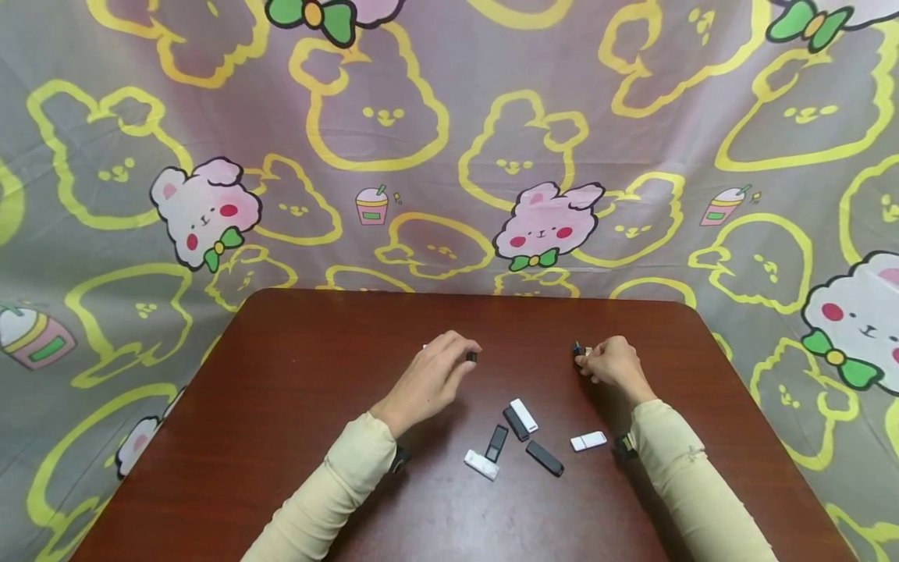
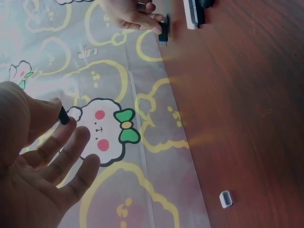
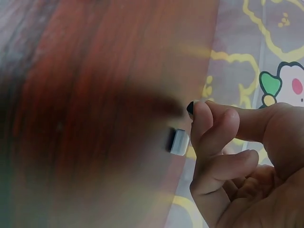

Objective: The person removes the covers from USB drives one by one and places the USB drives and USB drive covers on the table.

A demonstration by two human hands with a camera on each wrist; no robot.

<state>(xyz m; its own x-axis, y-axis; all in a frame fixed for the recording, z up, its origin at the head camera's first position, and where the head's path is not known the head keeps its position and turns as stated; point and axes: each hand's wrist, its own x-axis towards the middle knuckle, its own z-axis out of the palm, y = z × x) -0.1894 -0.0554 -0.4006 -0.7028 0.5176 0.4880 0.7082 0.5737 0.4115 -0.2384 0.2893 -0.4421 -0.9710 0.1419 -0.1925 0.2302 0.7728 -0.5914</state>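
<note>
My left hand (image 1: 427, 382) pinches a small black cap (image 1: 471, 357) between thumb and fingertips above the table. In the left wrist view that cap (image 2: 63, 115) is held with the other fingers spread. My right hand (image 1: 614, 367) pinches a black USB stick (image 1: 579, 350) at the table's right. Its bare connector (image 2: 163, 43) shows in the left wrist view. Most of the stick is hidden by fingers in the right wrist view, leaving a dark end (image 3: 190, 108). A white piece (image 3: 179, 142) lies beside the right hand.
Between the forearms lie several USB sticks: a white one (image 1: 524, 415) against a black one (image 1: 516, 424), a dark one (image 1: 496, 443) near a white one (image 1: 481, 465), a black one (image 1: 544, 458) and a white one (image 1: 588, 441). A white cap (image 2: 226, 199) rests beyond the left hand.
</note>
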